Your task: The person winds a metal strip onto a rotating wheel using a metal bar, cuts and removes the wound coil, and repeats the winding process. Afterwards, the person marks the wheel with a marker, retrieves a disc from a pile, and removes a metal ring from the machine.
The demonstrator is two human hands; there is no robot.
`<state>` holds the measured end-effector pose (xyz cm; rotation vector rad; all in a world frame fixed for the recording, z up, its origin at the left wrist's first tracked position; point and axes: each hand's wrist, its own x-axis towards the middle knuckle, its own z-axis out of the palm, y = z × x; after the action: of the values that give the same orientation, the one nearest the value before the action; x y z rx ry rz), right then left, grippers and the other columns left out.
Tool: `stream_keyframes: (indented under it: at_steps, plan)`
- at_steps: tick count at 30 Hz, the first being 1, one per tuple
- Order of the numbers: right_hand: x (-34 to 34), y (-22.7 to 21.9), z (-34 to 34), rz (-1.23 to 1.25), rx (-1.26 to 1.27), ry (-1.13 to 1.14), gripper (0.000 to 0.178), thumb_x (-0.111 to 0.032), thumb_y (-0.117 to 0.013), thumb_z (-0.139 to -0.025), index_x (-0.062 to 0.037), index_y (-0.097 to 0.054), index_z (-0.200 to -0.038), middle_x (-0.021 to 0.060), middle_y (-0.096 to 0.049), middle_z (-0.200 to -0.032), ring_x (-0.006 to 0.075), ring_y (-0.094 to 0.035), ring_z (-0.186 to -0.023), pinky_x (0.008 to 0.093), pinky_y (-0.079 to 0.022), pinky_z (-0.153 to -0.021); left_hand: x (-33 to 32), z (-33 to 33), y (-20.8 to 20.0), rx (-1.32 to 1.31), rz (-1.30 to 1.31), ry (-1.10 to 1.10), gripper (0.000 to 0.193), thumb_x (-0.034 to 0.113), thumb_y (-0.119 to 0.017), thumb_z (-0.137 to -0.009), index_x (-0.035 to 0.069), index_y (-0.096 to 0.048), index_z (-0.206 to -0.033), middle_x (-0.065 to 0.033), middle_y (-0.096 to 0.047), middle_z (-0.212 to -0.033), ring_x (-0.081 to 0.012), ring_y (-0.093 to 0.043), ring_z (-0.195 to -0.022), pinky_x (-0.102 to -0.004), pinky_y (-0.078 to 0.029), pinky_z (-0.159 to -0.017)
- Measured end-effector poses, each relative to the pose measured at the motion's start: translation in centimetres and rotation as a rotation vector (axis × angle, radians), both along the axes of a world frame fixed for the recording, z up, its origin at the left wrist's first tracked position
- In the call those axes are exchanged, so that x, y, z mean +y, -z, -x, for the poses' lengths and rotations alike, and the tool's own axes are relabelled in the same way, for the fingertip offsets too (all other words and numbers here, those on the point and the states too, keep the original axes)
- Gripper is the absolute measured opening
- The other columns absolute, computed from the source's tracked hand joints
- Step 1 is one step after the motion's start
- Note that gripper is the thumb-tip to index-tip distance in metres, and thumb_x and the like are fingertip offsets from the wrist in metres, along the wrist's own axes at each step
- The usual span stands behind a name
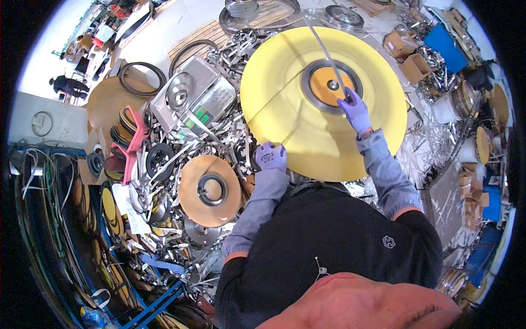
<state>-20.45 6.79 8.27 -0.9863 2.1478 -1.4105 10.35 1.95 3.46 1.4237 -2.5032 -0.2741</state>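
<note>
Right hand pinching strip; left hand at yellow disc, grip unclear; scrap around, pale floor beyond.

Right hand at thin strip over yellow disc; left hand at disc's near rim

Passage exists over the yellow disc's broad face, upper centre; a pale strip slanting down to the right hand crosses it. Left of centre, tangled scrap, a metal box and a tan disc obstruct low approach
</note>
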Motion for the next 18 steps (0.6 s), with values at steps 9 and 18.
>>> stream_keyframes:
  at_steps: [9, 18]
  plan:
    - [4.1, 1.2, 0.0, -0.352, 0.397, -0.124, 0.051, -0.020, -0.060, -0.084, -0.0260, -0.048, -0.133, 0.0142, -0.058, -0.098, 0.0308, -0.059, -0.090, 0.0392, -0.048, -0.080, -5.5, 3.7, -2.9, -0.122, -0.375, -0.021, 0.028, 0.029, -0.052, -0.089, 0.010, -0.062, -0.108, -0.0158, -0.060, -0.102, -0.0316, -0.060, -0.097, -0.0437, -0.047, -0.082]
    - [2.7, 3.4, 0.2, -0.550, 0.516, -0.176, 0.049, -0.023, -0.053, -0.087, -0.0295, -0.045, -0.135, 0.0156, -0.058, -0.103, 0.0338, -0.059, -0.095, 0.0423, -0.048, -0.083, -7.6, 9.8, -5.9, 0.029, -0.260, 0.098, 0.028, 0.026, -0.050, -0.090, 0.007, -0.057, -0.109, -0.0164, -0.060, -0.108, -0.0293, -0.059, -0.103, -0.0436, -0.047, -0.085]
